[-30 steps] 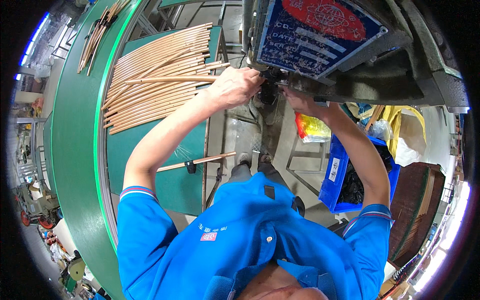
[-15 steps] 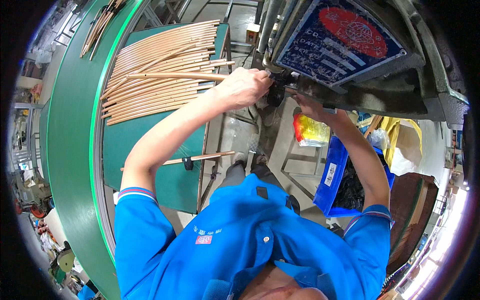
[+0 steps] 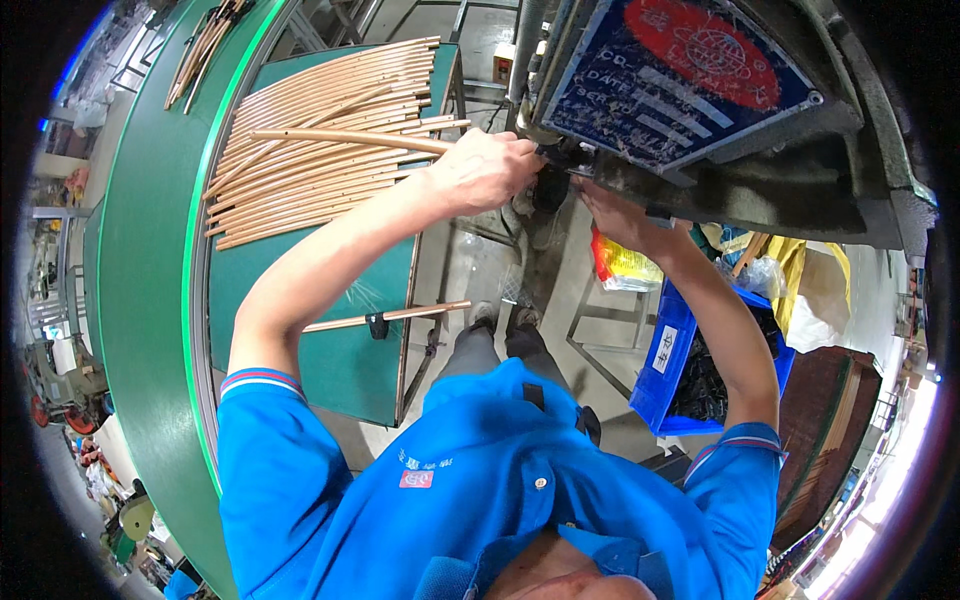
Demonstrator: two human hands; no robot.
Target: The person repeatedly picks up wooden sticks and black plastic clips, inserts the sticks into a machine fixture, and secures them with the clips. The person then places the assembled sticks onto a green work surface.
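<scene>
My left hand [image 3: 490, 170] is closed around a long, light-brown wooden rod [image 3: 350, 138], one end of which reaches back to the left over a pile of similar rods. The rod's other end runs in at a dark metal part [image 3: 570, 157] under the machine. On the far side of that part, my right hand [image 3: 615, 215] is closed at the rod's end, its fingers partly hidden below the machine. Several wooden rods [image 3: 300, 205] lie side by side on the green table [image 3: 375, 270], some with small dark holes.
A heavy machine with a blue and red plate [image 3: 690, 80] overhangs my hands. Beside my right forearm are a blue bin [image 3: 655, 375] of black pieces and a red-yellow bag [image 3: 625, 265]. Another rod with a black piece [image 3: 376, 325] lies nearer me. A green conveyor [image 3: 145, 300] runs left.
Both hands stay at the machine with the rod. My right hand has shifted slightly, and the rod's left end has moved a little up and left. The view has shifted slightly.
</scene>
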